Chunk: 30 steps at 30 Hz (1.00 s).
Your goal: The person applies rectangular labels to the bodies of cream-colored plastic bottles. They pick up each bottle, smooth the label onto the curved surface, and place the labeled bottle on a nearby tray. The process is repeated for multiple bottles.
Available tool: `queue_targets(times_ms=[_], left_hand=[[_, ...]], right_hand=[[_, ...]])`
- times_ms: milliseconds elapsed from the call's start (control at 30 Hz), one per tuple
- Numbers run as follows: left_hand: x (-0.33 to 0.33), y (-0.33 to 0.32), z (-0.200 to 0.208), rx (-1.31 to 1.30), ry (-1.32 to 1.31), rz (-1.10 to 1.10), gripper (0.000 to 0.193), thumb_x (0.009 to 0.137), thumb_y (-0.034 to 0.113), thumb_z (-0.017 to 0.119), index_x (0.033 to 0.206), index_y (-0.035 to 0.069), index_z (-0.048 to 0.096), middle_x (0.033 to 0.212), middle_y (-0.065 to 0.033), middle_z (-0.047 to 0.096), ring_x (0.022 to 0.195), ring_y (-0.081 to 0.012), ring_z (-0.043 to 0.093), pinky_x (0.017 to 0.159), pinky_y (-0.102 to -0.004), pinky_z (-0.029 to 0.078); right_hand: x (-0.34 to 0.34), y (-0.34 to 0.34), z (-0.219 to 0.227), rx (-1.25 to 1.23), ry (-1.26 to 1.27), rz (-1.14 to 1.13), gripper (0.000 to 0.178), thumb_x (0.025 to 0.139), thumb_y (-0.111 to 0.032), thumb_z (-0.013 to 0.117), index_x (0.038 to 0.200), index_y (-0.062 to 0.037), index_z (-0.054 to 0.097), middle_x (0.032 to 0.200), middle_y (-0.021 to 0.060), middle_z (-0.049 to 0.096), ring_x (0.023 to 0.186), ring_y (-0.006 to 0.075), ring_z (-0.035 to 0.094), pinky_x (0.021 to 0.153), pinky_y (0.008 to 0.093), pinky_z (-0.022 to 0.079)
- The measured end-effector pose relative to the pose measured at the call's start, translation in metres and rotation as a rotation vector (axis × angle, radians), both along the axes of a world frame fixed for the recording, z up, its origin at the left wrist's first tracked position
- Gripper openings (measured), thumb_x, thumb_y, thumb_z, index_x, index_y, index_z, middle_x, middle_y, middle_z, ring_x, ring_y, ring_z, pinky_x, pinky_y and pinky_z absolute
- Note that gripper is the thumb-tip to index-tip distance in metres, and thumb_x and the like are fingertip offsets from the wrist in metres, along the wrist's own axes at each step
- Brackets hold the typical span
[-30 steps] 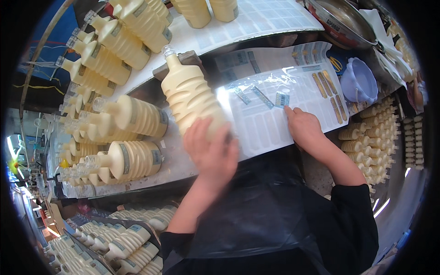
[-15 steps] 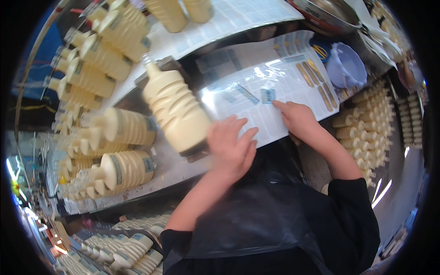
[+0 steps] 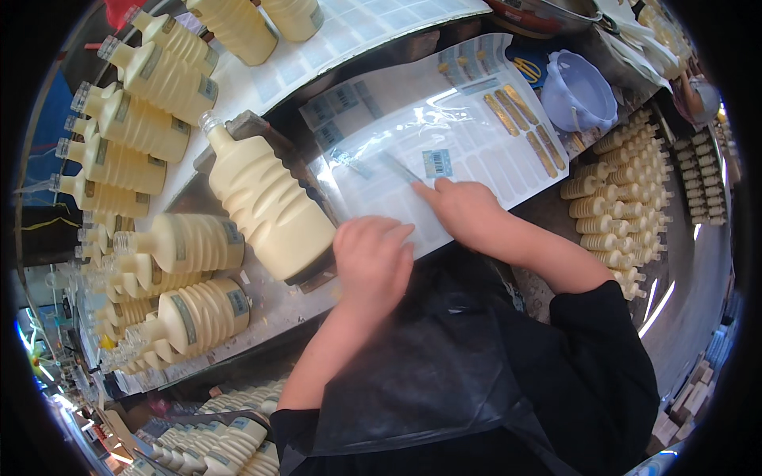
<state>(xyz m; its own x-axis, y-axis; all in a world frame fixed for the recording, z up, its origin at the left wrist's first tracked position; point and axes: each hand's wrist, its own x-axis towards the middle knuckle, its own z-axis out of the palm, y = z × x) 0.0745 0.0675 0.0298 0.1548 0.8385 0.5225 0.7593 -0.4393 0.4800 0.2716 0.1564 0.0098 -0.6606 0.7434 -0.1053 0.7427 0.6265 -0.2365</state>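
A cream, ribbed bottle (image 3: 274, 206) with a clear neck lies tilted on a dark support on the bench. My left hand (image 3: 369, 258) is beside its base, fingers loosely bent and holding nothing; whether it touches the bottle I cannot tell. My right hand (image 3: 468, 213) is over the glossy label sheet (image 3: 476, 163), with its fingertips slightly apart. One fingertip meets the lower end of a thin, blurred blue-grey label strip (image 3: 401, 165). Just above that hand is a small blue label with a barcode (image 3: 436, 163). Several gold labels (image 3: 520, 111) lie at the sheet's right side.
Rows of cream bottles (image 3: 143, 119) crowd the bench's left side. A lavender bucket (image 3: 578, 91) stands behind the sheet's right end, next to yellow-handled scissors (image 3: 526, 70). A metal pan (image 3: 548, 12) is at the far right. More bottles (image 3: 619, 198) fill the floor at right.
My right hand has moved left from the barcode label to the thin strip. My left hand has drawn its fingers closer together beside the bottle's base. The whole view has shifted slightly.
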Motion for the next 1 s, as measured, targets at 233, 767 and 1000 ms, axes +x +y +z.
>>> queue_targets(times_ms=[233, 767, 1000], left_hand=[[0.0, -0.009, -0.007, -0.018, -0.078, -0.024, 0.026, 0.077, 0.003, 0.073, 0.103, 0.006, 0.072, 0.098, -0.0102, 0.07, 0.095, -0.0313, 0.065, 0.085, -0.0416, 0.049], [0.009, -0.013, -0.017, -0.163, -0.074, -0.126, 0.032, 0.079, 0.007, 0.075, 0.11, 0.006, 0.071, 0.103, -0.0129, 0.068, 0.094, -0.0336, 0.064, 0.081, -0.0422, 0.052], [0.004, -0.013, -0.016, -0.231, -0.213, -0.167, 0.026, 0.081, 0.01, 0.074, 0.107, 0.006, 0.073, 0.1, -0.0123, 0.07, 0.088, -0.0325, 0.065, 0.08, -0.0405, 0.052]], right_hand=[[0.025, -0.032, 0.004, 0.013, 0.035, 0.022, 0.043, 0.094, -0.017, 0.064, 0.135, -0.0064, 0.06, 0.087, 0.0135, 0.06, 0.069, 0.0325, 0.067, 0.059, 0.0444, 0.054], [0.069, -0.079, 0.004, -0.323, 0.463, -0.504, 0.028, 0.091, -0.025, 0.073, 0.112, -0.0059, 0.069, 0.077, 0.0092, 0.064, 0.071, 0.0211, 0.066, 0.06, 0.0371, 0.05], [0.039, -0.069, -0.057, -1.081, 1.054, -1.093, 0.04, 0.097, -0.038, 0.073, 0.087, 0.0003, 0.066, 0.07, 0.0049, 0.063, 0.044, 0.0088, 0.049, 0.038, 0.0239, 0.035]])
